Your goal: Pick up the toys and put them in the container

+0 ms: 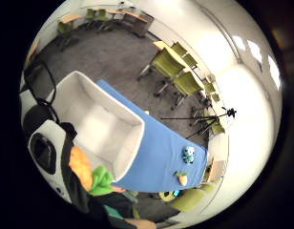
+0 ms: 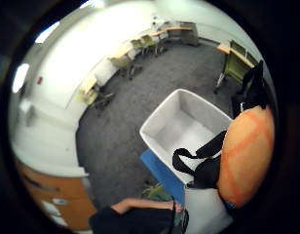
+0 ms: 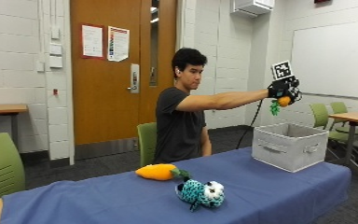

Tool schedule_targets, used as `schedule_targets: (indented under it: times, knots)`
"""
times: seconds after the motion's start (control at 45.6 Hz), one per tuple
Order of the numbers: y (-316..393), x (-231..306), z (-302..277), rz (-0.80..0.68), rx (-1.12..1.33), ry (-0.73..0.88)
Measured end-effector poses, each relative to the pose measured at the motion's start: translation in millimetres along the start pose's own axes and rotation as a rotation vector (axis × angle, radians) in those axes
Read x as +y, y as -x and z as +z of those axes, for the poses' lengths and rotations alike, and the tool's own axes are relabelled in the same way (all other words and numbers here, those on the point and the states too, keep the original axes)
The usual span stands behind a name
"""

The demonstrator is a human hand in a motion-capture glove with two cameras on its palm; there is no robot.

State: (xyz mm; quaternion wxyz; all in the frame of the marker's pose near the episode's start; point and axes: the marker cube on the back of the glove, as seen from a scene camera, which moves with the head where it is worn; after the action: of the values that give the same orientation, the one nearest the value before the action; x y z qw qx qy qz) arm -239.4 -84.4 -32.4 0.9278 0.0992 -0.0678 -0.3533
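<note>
My gloved right hand (image 3: pixel 284 90) is raised high above the grey fabric container (image 3: pixel 289 145) and grips an orange carrot toy with green leaves (image 3: pixel 280 102). The same toy shows close to the palm, orange (image 2: pixel 246 155) in the thumb side view and orange with green leaves (image 1: pixel 88 172) in the little finger side view. The container's open inside (image 1: pixel 99 125) lies below the hand and looks empty (image 2: pixel 181 128). On the blue tablecloth (image 3: pixel 104 196) lie a second orange carrot toy (image 3: pixel 158 171) and a teal spotted plush animal (image 3: pixel 200 192), both far from the container.
Green chairs (image 3: pixel 1 163) stand at the table's near end and behind it (image 3: pixel 147 140). More green chairs and desks (image 3: pixel 347 121) stand at the right. A camera tripod (image 1: pixel 211 118) stands on the floor beyond the table's far end.
</note>
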Motion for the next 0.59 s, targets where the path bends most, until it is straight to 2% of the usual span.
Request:
schedule_targets:
  times: [0.11, 0.197, 0.307, 0.417, 0.505, 0.592]
  knots:
    - [25.5, -13.9, 9.2, 0.081, -0.147, -0.018]
    - [27.3, -16.1, 19.8, 0.168, -0.143, 0.016]
    - [11.2, -2.7, 37.2, 0.151, -0.048, 0.137]
    - [-3.2, 7.9, 33.3, 0.193, -0.025, 0.124]
    - [-9.8, 25.8, 22.9, 0.130, -0.012, 0.118]
    - [26.4, 32.9, 11.1, 0.176, -0.004, 0.133]
